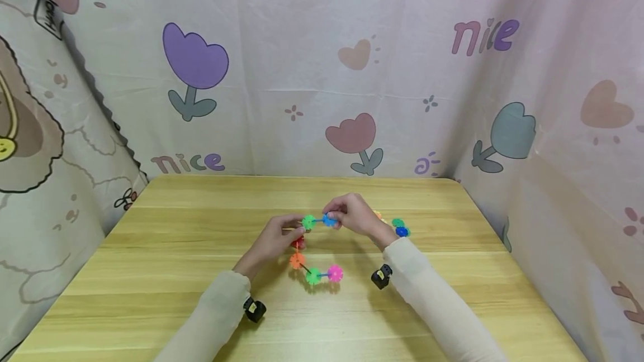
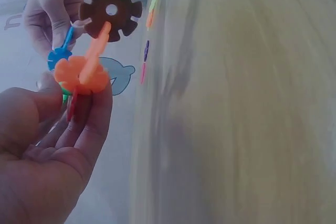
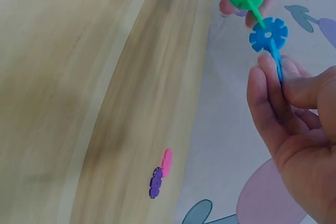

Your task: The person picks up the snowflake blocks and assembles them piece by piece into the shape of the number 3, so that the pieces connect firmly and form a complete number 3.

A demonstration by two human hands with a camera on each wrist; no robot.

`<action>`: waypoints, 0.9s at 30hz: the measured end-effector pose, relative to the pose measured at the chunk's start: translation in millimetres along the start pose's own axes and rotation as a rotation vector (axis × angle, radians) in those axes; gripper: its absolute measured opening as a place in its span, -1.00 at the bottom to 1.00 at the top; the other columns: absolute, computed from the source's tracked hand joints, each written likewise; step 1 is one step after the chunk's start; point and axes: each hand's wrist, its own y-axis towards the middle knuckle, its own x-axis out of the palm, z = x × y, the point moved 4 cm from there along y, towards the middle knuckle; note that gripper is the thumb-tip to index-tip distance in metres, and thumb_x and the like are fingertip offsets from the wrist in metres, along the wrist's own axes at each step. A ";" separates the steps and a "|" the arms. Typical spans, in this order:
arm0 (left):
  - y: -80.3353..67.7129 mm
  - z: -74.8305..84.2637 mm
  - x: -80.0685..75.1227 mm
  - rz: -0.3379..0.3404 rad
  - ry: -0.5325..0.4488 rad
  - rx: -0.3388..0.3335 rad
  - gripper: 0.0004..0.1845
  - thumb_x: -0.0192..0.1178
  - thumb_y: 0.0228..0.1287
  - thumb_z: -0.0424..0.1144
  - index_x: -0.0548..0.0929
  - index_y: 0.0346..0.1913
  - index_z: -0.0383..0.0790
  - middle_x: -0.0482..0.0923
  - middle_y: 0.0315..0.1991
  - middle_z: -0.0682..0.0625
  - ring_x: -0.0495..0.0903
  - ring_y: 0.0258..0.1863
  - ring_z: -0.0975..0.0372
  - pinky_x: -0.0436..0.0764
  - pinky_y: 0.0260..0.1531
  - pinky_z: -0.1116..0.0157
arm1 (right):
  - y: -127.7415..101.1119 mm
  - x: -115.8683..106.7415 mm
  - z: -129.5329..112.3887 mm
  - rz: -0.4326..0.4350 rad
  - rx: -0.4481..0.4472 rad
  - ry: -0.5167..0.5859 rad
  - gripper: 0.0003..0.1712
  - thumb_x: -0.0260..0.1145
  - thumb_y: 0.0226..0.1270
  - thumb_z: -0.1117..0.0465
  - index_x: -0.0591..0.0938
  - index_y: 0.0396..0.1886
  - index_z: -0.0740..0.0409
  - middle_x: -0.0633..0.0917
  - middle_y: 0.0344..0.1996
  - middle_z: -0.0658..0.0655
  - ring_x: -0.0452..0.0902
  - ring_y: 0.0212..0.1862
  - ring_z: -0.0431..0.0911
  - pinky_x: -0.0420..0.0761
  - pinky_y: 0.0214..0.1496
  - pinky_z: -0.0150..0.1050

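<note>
A chain of slotted snowflake discs is held up over the wooden table point(image 1: 166, 295), bent like an open C. Its upper arm has a green disc point(image 1: 309, 222) and a blue disc point(image 1: 329, 219). Down the left come red, then an orange disc point(image 1: 297, 261); the lower arm ends in a pink disc point(image 1: 335, 273). My left hand point(image 1: 274, 237) grips the chain's left side, thumb and fingers around a red disc point(image 2: 72, 107). With thumb and fingertips, my right hand point(image 1: 354, 214) pinches an edge-on blue disc point(image 3: 276, 62), which meets another blue disc point(image 3: 268, 34).
Loose discs lie beyond my right wrist, among them a green disc point(image 1: 398, 222) and a dark blue disc point(image 1: 402, 232). A pink disc point(image 3: 167, 162) and a purple disc point(image 3: 155, 183) lie together near the table's far edge. A printed curtain point(image 1: 282, 43) hangs behind the table.
</note>
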 end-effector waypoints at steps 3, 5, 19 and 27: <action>1.4 -2.0 -0.1 0.006 -0.005 0.000 -0.59 0.13 0.55 -0.36 0.50 0.37 -0.38 0.66 0.12 -0.41 0.80 -0.25 0.08 0.80 -0.19 0.13 | 0.2 0.0 -3.1 0.015 0.002 -0.013 -0.83 0.29 0.44 0.46 0.77 -0.11 0.37 0.81 -0.33 0.25 0.63 -0.50 -0.21 0.79 -0.25 0.00; 2.3 -3.3 -0.4 0.011 -0.006 0.000 -0.59 0.13 0.55 -0.36 0.51 0.37 -0.39 0.67 0.12 -0.40 0.80 -0.26 0.09 0.80 -0.20 0.14 | 0.6 0.1 -5.0 0.018 0.009 -0.020 -0.83 0.29 0.43 0.46 0.78 -0.12 0.36 0.81 -0.33 0.24 0.63 -0.50 -0.20 0.79 -0.27 -0.06; 3.3 -9.4 -0.7 0.028 0.048 0.029 -0.59 0.15 0.53 -0.40 0.53 0.35 -0.44 0.73 0.05 -0.35 0.81 -0.20 0.00 0.79 -0.15 0.26 | 3.8 6.4 -11.8 0.008 -0.012 -0.130 -0.84 0.30 0.41 0.50 0.79 -0.18 0.36 0.82 -0.38 0.23 0.62 -0.54 -0.20 0.67 -0.44 -0.41; 3.7 -10.2 0.0 0.037 0.097 0.010 -0.58 0.18 0.50 -0.40 0.53 0.34 -0.45 0.76 0.01 -0.27 0.80 -0.18 0.10 0.78 -0.13 0.26 | 3.3 6.9 -16.2 0.003 0.020 -0.169 -0.86 0.33 0.40 0.47 0.80 -0.19 0.38 0.83 -0.34 0.22 0.66 -0.46 -0.19 0.67 -0.44 -0.43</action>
